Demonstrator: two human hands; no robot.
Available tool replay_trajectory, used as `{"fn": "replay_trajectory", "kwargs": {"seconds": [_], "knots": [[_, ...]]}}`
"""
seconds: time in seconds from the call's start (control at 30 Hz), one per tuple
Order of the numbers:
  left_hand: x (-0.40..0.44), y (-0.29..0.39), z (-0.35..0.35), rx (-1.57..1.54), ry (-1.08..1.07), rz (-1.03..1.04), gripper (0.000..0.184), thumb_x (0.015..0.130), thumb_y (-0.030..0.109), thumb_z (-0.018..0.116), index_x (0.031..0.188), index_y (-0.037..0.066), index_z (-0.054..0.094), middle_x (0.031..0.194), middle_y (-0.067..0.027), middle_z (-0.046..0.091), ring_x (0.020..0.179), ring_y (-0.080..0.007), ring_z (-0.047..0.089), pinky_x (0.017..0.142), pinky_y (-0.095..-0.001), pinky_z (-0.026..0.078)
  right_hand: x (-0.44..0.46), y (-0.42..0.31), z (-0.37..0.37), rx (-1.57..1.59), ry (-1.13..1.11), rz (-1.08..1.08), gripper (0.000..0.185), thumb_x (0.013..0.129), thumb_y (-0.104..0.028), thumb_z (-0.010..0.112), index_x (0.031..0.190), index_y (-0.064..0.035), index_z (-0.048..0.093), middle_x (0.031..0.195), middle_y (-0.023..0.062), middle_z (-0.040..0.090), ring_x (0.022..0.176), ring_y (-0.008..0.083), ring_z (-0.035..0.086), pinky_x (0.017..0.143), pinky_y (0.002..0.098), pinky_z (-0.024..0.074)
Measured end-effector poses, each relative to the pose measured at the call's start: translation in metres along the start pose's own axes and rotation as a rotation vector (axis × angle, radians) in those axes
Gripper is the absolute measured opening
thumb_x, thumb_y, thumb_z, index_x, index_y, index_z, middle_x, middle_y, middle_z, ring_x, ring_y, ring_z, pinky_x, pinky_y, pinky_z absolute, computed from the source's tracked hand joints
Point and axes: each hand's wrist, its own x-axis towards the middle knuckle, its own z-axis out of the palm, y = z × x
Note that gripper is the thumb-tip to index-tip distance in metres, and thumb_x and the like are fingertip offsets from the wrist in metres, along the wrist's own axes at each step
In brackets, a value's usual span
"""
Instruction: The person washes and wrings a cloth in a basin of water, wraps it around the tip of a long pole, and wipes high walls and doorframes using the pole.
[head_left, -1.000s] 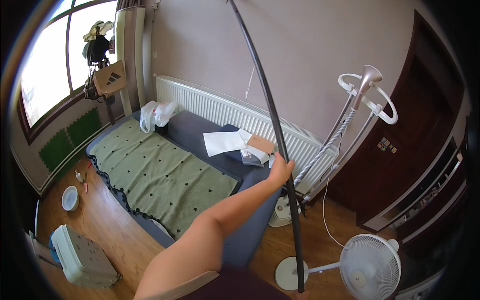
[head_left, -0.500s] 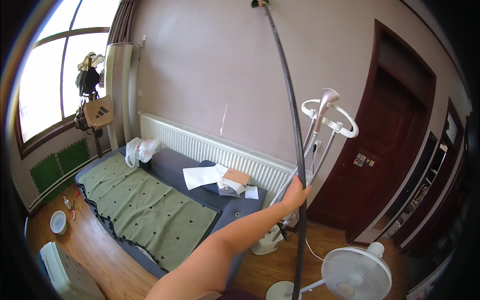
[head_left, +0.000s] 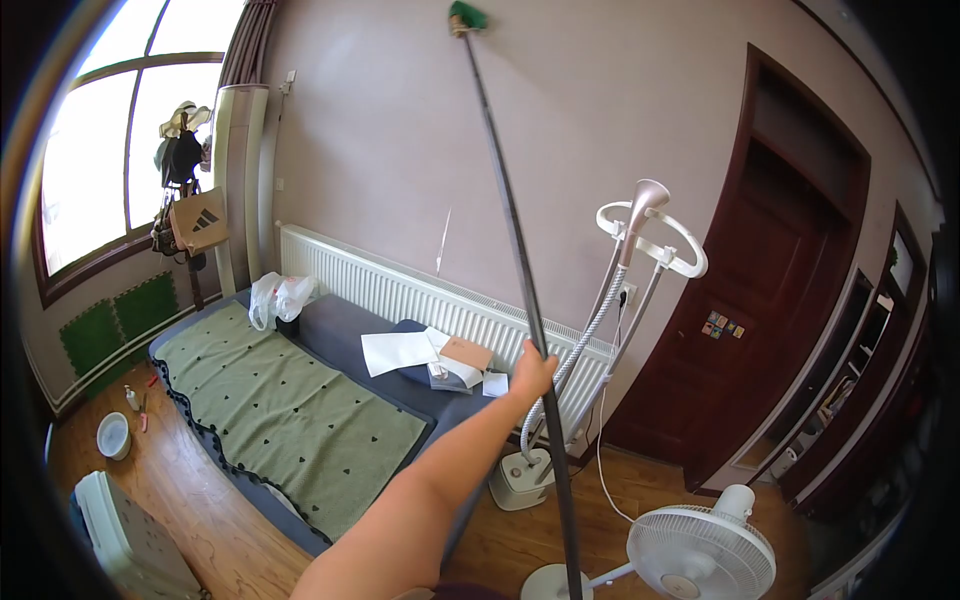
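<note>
My left hand (head_left: 533,372) is closed around a long dark pole (head_left: 508,205), its arm stretching up from the bottom of the view. At the pole's top, a green head (head_left: 467,18) with a tan binding is at the upper wall; whether it is cloth or bristles I cannot tell. The pole slants up to the left, and its lower end runs out of the bottom edge. My right hand is out of view. Just right of my left hand stands a garment steamer (head_left: 650,205) with a white ring hanger and a ribbed hose.
A white fan (head_left: 700,555) stands at the lower right. Below the wall, a radiator (head_left: 400,285) runs behind a low blue bed (head_left: 340,325) with a green blanket (head_left: 290,410), papers (head_left: 400,353) and a plastic bag (head_left: 280,300). A basin (head_left: 114,437) and suitcase (head_left: 135,540) are left.
My left hand and the pole have moved left in the view. The green head has swung left along the wall and shows more fully. The camera view has shifted slightly.
</note>
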Motion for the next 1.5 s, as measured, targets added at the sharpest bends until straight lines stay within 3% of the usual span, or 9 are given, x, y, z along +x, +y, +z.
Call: {"fn": "replay_trajectory", "kwargs": {"seconds": [0.4,0.63,0.9,0.97,1.1,1.2,1.3,1.37,1.5], "knots": [[0.087,-0.086,-0.143,0.097,0.199,-0.210,0.044,0.076,0.018,0.059,0.102,-0.012,0.042,0.084,-0.0297,0.060,0.079,-0.0398,0.062,0.069,-0.0428,0.049,0.013,-0.128,0.013,-0.038,-0.003,-0.115,0.026,0.070,-0.020,0.063,0.087,-0.0007,0.065,0.077,0.0220,0.064,0.077,0.0374,0.062,0.066,0.0436,0.0459],[0.144,-0.049,-0.163,0.095,0.209,-0.055,0.048,0.078,0.017,0.060,0.105,-0.010,0.031,0.079,-0.0281,0.059,0.074,-0.0404,0.062,0.065,-0.0442,0.048,0.003,-0.236,-0.009,0.024,0.068,-0.136,0.022,0.070,-0.017,0.065,0.084,0.0004,0.065,0.072,0.0203,0.064,0.070,0.0342,0.063,0.064,0.0422,0.0458],[0.162,0.018,-0.168,-0.154,0.073,0.057,0.061,0.080,0.011,0.054,0.128,-0.005,0.020,0.071,-0.0159,0.052,0.049,-0.0236,0.056,0.044,-0.0356,0.046,0.035,-0.229,0.073,0.172,0.040,-0.177,0.022,0.071,-0.016,0.067,0.082,0.0039,0.063,0.067,0.0189,0.063,0.063,0.0256,0.061,0.058,0.0414,0.0441],[0.165,0.018,-0.170,-0.154,0.074,0.072,0.061,0.081,0.011,0.053,0.129,-0.005,0.020,0.068,-0.0157,0.053,0.049,-0.0234,0.056,0.045,-0.0364,0.046,0.033,-0.234,0.073,0.170,0.012,-0.140,0.022,0.071,-0.016,0.066,0.081,0.0039,0.063,0.066,0.0187,0.063,0.063,0.0251,0.061,0.057,0.0415,0.0441],[0.186,-0.021,-0.178,-0.048,0.147,0.083,0.063,0.080,0.018,0.052,0.129,-0.005,0.020,0.078,-0.0293,0.058,0.072,-0.0442,0.059,0.066,-0.0481,0.046,0.045,-0.246,0.070,0.185,-0.009,-0.095,0.022,0.071,-0.016,0.066,0.081,0.0040,0.063,0.066,0.0184,0.063,0.062,0.0245,0.061,0.057,0.0417,0.0441],[0.183,-0.017,-0.202,-0.089,0.171,-0.005,0.062,0.079,0.015,0.052,0.128,-0.006,0.022,0.079,-0.0290,0.059,0.073,-0.0443,0.059,0.067,-0.0472,0.046,0.047,-0.255,0.062,0.213,0.010,-0.222,0.022,0.070,-0.015,0.065,0.081,0.0038,0.063,0.065,0.0187,0.062,0.063,0.0263,0.062,0.057,0.0413,0.0450],[0.208,-0.063,-0.208,-0.041,0.244,-0.005,0.056,0.078,0.011,0.052,0.124,-0.004,0.023,0.083,-0.0283,0.058,0.070,-0.0423,0.059,0.063,-0.0452,0.048,0.041,-0.289,0.041,0.136,-0.062,-0.059,0.023,0.069,-0.016,0.063,0.080,0.0037,0.063,0.065,0.0187,0.062,0.064,0.0288,0.063,0.058,0.0408,0.0460],[0.197,-0.057,-0.221,-0.104,0.210,-0.117,0.055,0.078,0.010,0.053,0.122,-0.004,0.024,0.085,-0.0290,0.058,0.069,-0.0416,0.060,0.061,-0.0469,0.050,0.045,-0.289,0.037,0.148,-0.013,-0.208,0.026,0.070,-0.018,0.062,0.084,0.0037,0.063,0.069,0.0198,0.063,0.066,0.0305,0.063,0.059,0.0405,0.0465],[0.173,-0.073,-0.216,-0.112,0.176,-0.102,0.057,0.080,0.006,0.051,0.123,-0.004,0.016,0.087,-0.0269,0.054,0.074,-0.0358,0.060,0.053,-0.0443,0.053,0.063,-0.223,0.078,0.104,0.009,-0.312,0.029,0.071,-0.020,0.062,0.090,0.0021,0.064,0.074,0.0207,0.065,0.069,0.0321,0.064,0.061,0.0411,0.0467]]}}
